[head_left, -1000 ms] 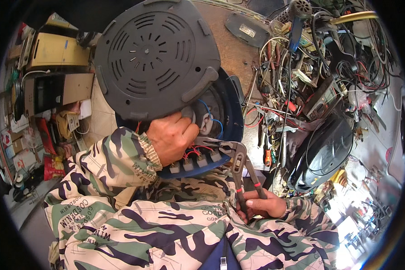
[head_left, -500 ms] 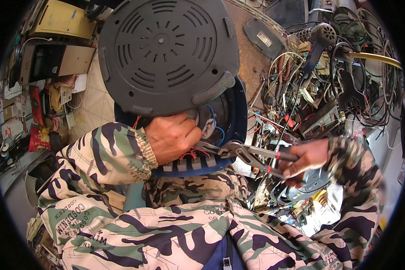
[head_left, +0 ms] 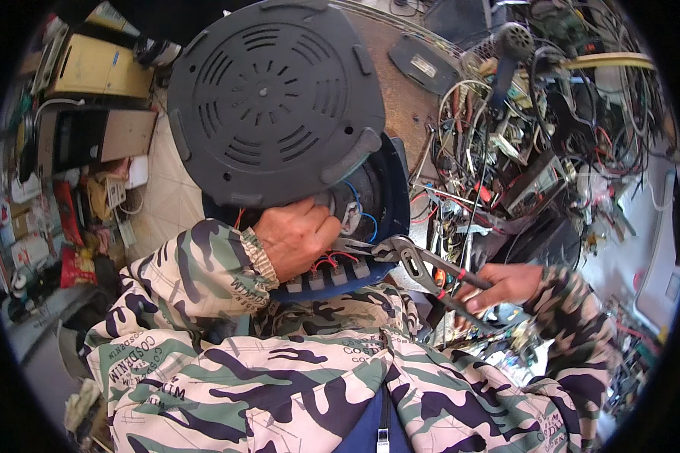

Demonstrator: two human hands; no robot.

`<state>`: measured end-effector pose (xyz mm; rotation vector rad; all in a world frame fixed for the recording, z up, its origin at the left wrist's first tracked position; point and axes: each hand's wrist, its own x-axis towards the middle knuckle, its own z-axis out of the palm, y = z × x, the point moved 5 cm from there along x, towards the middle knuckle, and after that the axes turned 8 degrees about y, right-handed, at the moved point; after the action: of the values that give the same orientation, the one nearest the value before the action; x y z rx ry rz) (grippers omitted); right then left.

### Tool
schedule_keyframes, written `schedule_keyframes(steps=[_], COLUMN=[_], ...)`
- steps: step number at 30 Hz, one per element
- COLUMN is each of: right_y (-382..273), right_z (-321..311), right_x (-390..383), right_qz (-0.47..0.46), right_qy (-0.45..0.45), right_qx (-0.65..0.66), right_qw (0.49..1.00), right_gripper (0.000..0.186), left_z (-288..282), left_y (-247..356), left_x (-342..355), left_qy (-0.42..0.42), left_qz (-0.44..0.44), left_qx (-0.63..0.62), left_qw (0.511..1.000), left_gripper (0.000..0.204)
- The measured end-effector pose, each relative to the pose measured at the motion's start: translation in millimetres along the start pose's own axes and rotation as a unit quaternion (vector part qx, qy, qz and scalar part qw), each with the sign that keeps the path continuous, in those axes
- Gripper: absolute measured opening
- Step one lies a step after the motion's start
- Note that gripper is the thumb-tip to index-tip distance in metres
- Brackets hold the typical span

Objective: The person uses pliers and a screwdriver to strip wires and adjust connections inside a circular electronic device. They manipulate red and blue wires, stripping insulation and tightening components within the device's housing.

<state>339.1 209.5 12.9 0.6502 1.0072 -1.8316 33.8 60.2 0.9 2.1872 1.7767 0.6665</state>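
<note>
My right hand [head_left: 504, 291] grips the long handles of water pump pliers [head_left: 419, 264]. Their jaws lie at the rim of a dark blue round appliance housing [head_left: 400, 200], against the end of a flat metal piece [head_left: 353, 245]. My left hand [head_left: 298, 238] is closed inside the housing, beside that metal piece; what its fingers hold is hidden. Above it, a round black base cover with vent slots [head_left: 264, 140] is tilted up, hiding part of the inside. Blue wire [head_left: 364, 204], red wires [head_left: 334, 260] and grey switch-like blocks [head_left: 315, 281] show within.
A heap of cables and electrical scrap [head_left: 506, 158] covers the right side, with a hair dryer [head_left: 510, 53] on it. A dark flat cover [head_left: 425, 64] lies on the brown board [head_left: 385, 45]. Several appliances, among them a microwave oven [head_left: 91, 140], stand at left.
The pliers' handles and my right hand have swung lower, with the jaws still at the housing's rim. My left hand stays closed inside. The whole view has shifted slightly.
</note>
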Motion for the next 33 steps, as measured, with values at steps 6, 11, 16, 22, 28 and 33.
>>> schedule_keyframes(steps=[6,11,16,22,28,33], right_y=[64,81,66,39,22,21], right_z=[108,168,203,218,225,229], right_x=[64,132,181,210,215,223], right_qz=[-0.178,-0.317,-0.386,-0.465,-0.489,-0.482], right_qy=[0.049,0.077,0.099,0.101,0.136,0.129], right_qx=[0.291,0.421,0.463,0.489,0.511,0.541], right_qw=[0.939,0.846,0.791,0.731,0.693,0.678], right_gripper=[0.057,0.07,0.071,0.069,0.065,0.063], left_z=[2,12,18,19,25,22], left_y=[10,15,18,18,17,19], left_x=[1,-3,-6,-10,-12,-11], left_qy=[-0.016,-0.019,-0.026,-0.009,-0.004,0.003], left_qz=[0.002,0.01,0.018,0.033,0.032,0.031], left_qx=[0.013,0.033,0.056,0.079,0.069,0.075], left_qw=[1.0,0.999,0.998,0.996,0.997,0.997], left_gripper=[0.026,0.031,0.031,0.031,0.03,0.031])
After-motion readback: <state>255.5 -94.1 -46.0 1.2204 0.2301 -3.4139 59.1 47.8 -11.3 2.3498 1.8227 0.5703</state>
